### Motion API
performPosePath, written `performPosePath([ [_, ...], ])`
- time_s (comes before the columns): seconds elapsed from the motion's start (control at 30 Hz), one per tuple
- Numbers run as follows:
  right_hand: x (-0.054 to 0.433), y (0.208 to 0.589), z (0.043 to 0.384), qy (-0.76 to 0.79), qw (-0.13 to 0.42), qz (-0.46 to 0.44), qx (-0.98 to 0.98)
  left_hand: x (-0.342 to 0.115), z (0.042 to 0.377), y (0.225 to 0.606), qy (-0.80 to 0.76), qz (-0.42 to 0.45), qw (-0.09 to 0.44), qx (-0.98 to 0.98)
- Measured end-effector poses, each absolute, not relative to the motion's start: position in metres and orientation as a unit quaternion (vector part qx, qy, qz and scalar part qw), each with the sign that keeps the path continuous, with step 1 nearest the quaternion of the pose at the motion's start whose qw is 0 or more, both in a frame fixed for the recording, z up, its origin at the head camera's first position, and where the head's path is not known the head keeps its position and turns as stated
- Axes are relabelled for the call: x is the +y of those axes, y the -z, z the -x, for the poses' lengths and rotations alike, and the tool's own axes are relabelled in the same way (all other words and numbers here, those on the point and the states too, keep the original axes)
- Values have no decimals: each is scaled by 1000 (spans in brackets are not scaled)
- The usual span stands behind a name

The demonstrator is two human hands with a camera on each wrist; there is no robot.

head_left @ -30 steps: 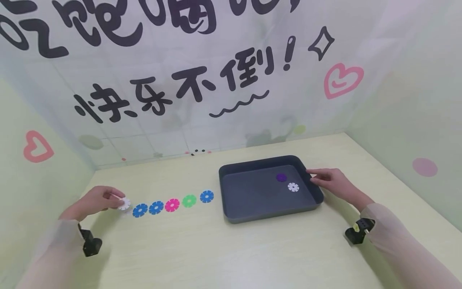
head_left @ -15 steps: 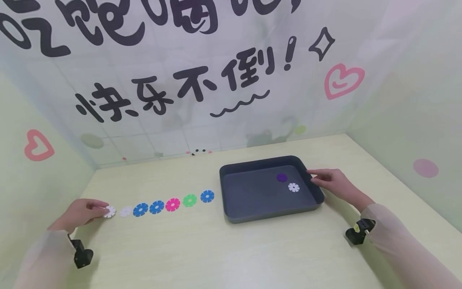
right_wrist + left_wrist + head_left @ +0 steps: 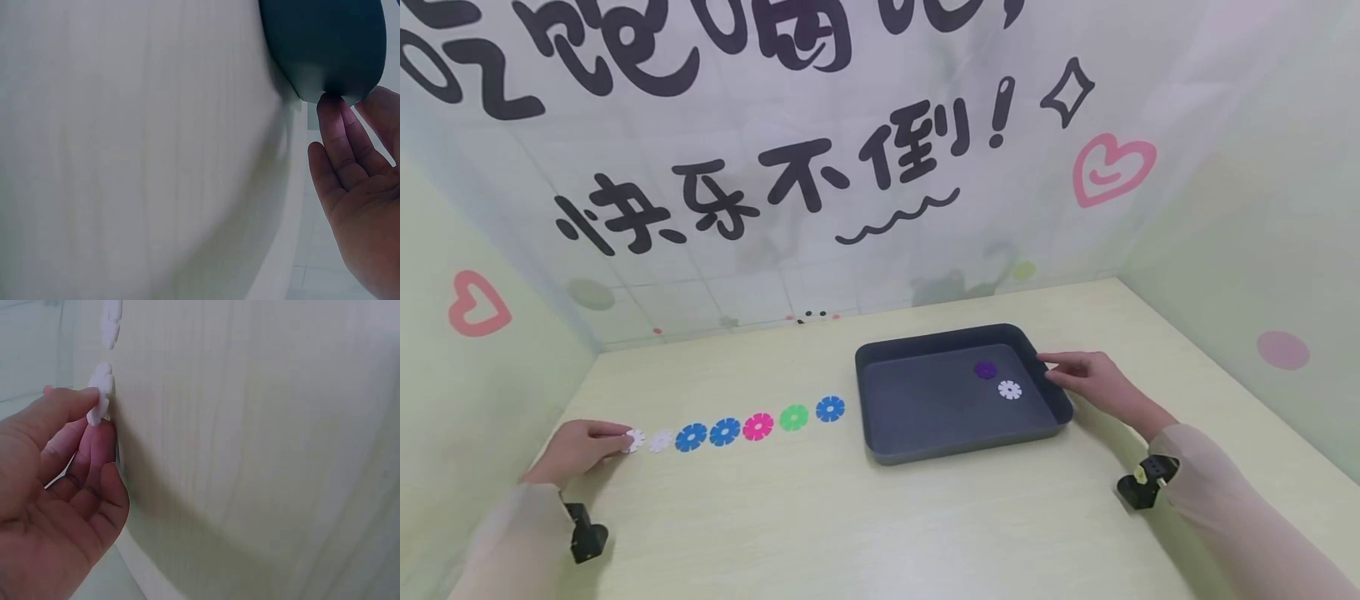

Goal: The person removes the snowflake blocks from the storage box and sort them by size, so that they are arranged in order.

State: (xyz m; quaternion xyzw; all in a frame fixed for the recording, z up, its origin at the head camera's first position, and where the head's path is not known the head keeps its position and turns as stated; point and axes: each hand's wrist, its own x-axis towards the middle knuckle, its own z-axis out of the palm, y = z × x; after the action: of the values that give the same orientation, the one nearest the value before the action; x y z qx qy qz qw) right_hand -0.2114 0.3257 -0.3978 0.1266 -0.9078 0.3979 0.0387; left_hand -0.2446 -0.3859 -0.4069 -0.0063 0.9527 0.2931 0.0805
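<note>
My left hand pinches a white notched plastic disc at the left end of a row on the table. The thumb lies on its near face, other fingers behind. Beside it lies another white disc, then a blue disc, a second blue disc, a pink disc, a green disc and a further blue disc. My right hand touches the right wall of a dark grey tray with fairly straight fingertips. In the right wrist view, its fingers rest against the outer wall.
A purple disc and a white disc lie in the tray's right half. The pale wooden table meets a printed back cloth behind and pale walls at both sides.
My left hand set one white disc beside the blue ones and moved left to another white disc. That disc has now shifted slightly right, close to the row. My right hand stays at the tray.
</note>
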Motion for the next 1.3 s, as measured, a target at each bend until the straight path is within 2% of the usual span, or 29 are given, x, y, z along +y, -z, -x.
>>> performPosePath([
  [0.27,327,398,212,-403,42,-128,-905,-383,244,409,-307,38,70,949],
  [1.0,324,398,209,-409,48,-127,-902,-381,239,415,-292,12,34,956],
  [1.3,325,399,209,-403,48,-123,-905,-376,236,401,-283,6,41,958],
])
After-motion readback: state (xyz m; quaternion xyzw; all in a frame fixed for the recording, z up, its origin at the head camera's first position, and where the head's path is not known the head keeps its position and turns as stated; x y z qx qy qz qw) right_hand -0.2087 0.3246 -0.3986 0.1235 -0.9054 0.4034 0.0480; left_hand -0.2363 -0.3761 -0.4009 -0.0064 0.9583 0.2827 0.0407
